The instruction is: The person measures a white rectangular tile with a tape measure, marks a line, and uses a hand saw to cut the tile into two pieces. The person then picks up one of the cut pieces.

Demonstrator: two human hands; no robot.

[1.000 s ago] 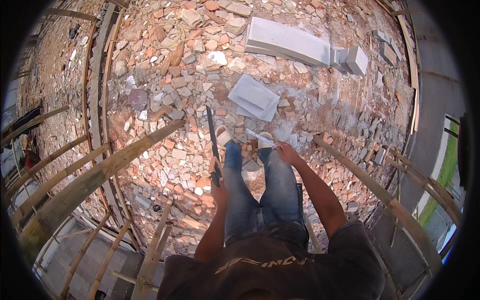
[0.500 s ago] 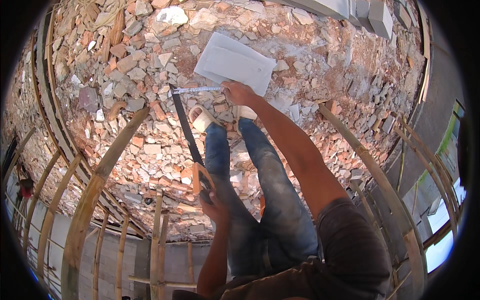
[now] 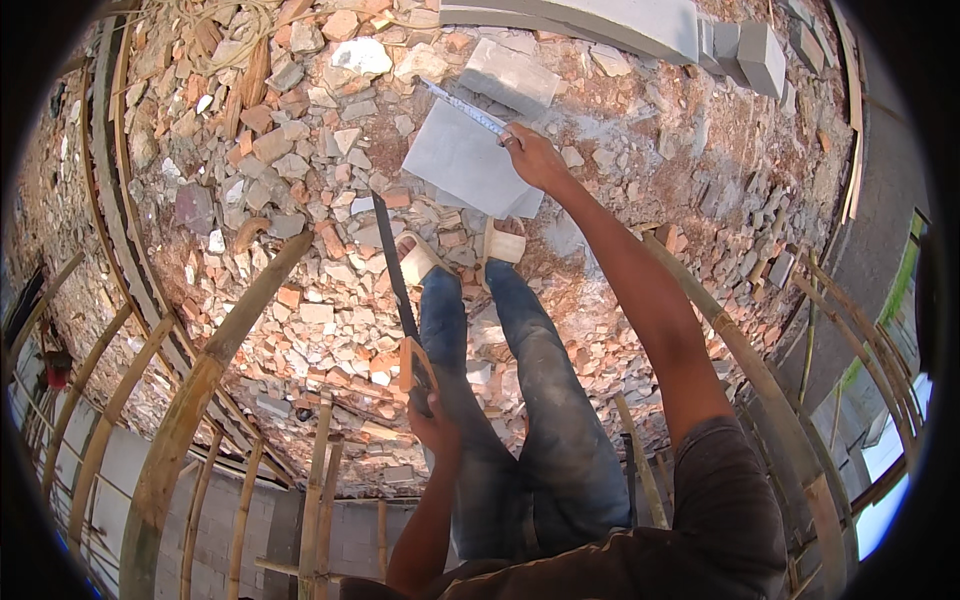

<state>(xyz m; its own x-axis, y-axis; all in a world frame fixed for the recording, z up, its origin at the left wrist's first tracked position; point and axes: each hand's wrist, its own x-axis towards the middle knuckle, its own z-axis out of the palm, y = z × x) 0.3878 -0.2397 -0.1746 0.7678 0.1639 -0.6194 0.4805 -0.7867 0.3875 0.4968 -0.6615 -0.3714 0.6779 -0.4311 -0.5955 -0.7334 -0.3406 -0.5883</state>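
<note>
My left hand (image 3: pixel 432 425) is closed round the handle of a handsaw (image 3: pixel 393 255), whose orange-brown grip leads to a long, dark, toothed blade pointing away from me. The blade's tip is over the rubble, left of my sandals. Out ahead, my right hand (image 3: pixel 533 155) grips the near end of a pale, straight ruler (image 3: pixel 463 107) with fine marks along it. The ruler slants to the far left above a flat, light grey block (image 3: pixel 465 150); whether they touch I cannot tell. Just beyond is another grey block (image 3: pixel 512 75).
Broken brick and stone rubble (image 3: pixel 310 290) covers the ground round my feet. Bamboo poles (image 3: pixel 215 350) rise on both sides of me. Long grey blocks (image 3: pixel 600 25) lie at the far edge, and a grey block wall (image 3: pixel 260 500) stands at the lower left.
My right hand has moved farther out with the ruler, which has swung from beside the saw's tip to over the grey block. The saw remains in my left hand.
</note>
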